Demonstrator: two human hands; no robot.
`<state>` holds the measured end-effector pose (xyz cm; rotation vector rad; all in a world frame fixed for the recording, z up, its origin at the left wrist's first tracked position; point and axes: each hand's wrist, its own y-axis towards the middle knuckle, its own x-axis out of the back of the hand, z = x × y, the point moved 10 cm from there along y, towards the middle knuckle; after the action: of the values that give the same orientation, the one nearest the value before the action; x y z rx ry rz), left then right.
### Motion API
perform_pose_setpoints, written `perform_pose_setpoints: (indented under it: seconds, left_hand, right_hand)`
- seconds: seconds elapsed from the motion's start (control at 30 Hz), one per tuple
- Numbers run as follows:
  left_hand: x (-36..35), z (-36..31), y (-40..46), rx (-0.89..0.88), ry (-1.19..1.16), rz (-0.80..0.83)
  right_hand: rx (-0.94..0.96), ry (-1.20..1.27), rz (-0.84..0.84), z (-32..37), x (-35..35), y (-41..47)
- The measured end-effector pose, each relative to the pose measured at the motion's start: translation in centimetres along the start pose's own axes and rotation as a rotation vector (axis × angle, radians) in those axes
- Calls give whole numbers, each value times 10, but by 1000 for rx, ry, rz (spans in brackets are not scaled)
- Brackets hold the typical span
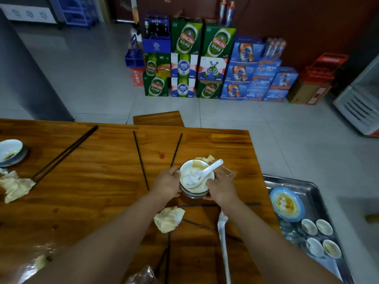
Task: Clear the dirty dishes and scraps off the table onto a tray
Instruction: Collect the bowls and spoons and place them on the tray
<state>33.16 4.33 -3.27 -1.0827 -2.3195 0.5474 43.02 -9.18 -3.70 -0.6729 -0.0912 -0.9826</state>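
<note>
A dirty white bowl [202, 187] with a white spoon [205, 173] in it rests on other dishes stacked under it, near the right end of the wooden table [92, 191]. My left hand [167, 183] grips the stack's left side and my right hand [220, 188] grips its right side. A metal tray [307, 184] stands to the right of the table, holding a blue plate [286, 203] and several small cups [321, 236]. Crumpled napkins lie at the table's left [15, 186], in front of the stack [168, 218] and behind it [207, 159].
Black chopsticks lie scattered on the table [65, 153] [140, 159] [176, 149]. A dirty bowl [10, 151] sits at the far left edge. A plastic wrapper [223, 242] lies near my right forearm. Stacked beer boxes [205, 64] stand on the floor beyond the table, by a stool [158, 118].
</note>
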Motion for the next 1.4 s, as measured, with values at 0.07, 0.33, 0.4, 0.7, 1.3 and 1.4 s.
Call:
perform_pose_setpoints:
  seconds: [0.07,0.33,0.4,0.7,1.3,1.4]
  left_hand:
    - [-9,-3,-20,-13,2,31]
    - [-66,-18,-87,-78,27,159]
    - [-88,-22,-99,-91,43,193]
    - [-214,-43,-137,-177,196,298]
    - [-437,-44,-152,-88,219,339]
    - [-455,-43,-136,-76,242,361]
  right_hand:
    - [6,7,-21,-5,14,-19]
    - [-45,86,-143,-38,85,-82]
    - [-69,145,-157,-50,105,-92]
    - [-80,168,-258,-106,225,-108]
    - [-209,190,-280,-231,410,-70]
    - [-232,182,-275,-237,419,-58]
